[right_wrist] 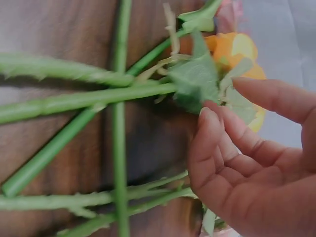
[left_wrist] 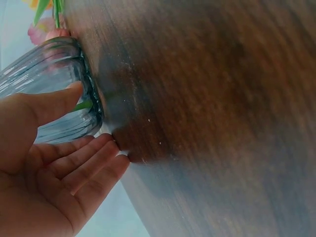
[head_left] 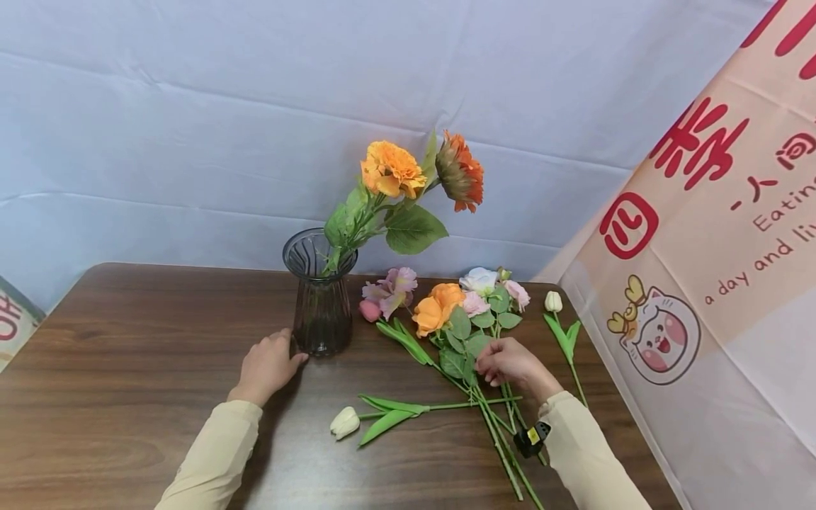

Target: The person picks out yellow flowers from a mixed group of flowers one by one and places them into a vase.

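A dark glass vase (head_left: 323, 312) stands near the back of the table, holding an orange-yellow flower (head_left: 392, 170) and a deeper orange one (head_left: 462, 173) that lean right. My left hand (head_left: 270, 365) is at the vase's lower left side, its fingertips low by the tabletop; in the left wrist view the thumb (left_wrist: 54, 103) overlaps the glass. Over the leaves of an orange rose (head_left: 440, 308) is my right hand (head_left: 513, 365), fingers loosely bent. The right wrist view shows a gap between thumb and fingers, beside a green leaf (right_wrist: 195, 81).
A white tulip (head_left: 346, 423) lies across the crossed rose stems (head_left: 497, 443). Pink and pale blue flowers (head_left: 479, 280) lie behind the right hand, a purple bloom (head_left: 398, 287) and a pink tulip (head_left: 370, 310) next to the vase. Another white tulip (head_left: 553, 302) lies near the table's right edge.
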Demonstrator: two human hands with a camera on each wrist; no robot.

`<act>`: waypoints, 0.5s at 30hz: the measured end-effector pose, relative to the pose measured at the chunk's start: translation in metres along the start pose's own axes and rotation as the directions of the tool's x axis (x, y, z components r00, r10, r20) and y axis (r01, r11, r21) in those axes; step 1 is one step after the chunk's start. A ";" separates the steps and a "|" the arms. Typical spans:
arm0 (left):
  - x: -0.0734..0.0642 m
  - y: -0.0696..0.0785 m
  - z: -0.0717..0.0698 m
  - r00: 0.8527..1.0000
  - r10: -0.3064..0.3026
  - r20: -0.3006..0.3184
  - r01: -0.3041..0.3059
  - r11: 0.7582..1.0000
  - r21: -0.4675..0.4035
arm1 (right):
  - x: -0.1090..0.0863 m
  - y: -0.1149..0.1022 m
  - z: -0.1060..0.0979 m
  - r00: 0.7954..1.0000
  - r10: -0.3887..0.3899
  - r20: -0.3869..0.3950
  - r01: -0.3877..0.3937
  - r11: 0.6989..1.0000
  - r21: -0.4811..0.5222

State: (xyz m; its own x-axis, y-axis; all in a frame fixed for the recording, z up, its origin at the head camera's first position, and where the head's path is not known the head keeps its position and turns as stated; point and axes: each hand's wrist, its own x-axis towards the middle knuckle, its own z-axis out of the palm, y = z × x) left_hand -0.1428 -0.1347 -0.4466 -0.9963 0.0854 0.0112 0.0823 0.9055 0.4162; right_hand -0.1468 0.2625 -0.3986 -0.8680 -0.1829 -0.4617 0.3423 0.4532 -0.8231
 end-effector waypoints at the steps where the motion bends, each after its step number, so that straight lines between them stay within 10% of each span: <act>1: 0.000 0.000 0.000 1.000 0.000 -0.001 0.000 1.000 -0.001 | 0.000 0.002 0.000 1.000 0.006 0.005 -0.006 1.000 -0.007; 15: 0.000 -0.001 0.000 1.000 -0.009 0.017 0.009 1.000 -0.012 | -0.002 0.021 0.005 0.998 0.004 0.060 0.001 0.997 -0.081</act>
State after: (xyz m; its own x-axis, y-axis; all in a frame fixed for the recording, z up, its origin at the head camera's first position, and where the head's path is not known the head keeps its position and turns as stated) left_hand -0.1434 -0.1354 -0.4465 -0.9964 0.0843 -0.0081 0.0727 0.9011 0.4275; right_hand -0.1363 0.2682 -0.4162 -0.8433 -0.2332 -0.4843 0.3114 0.5224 -0.7938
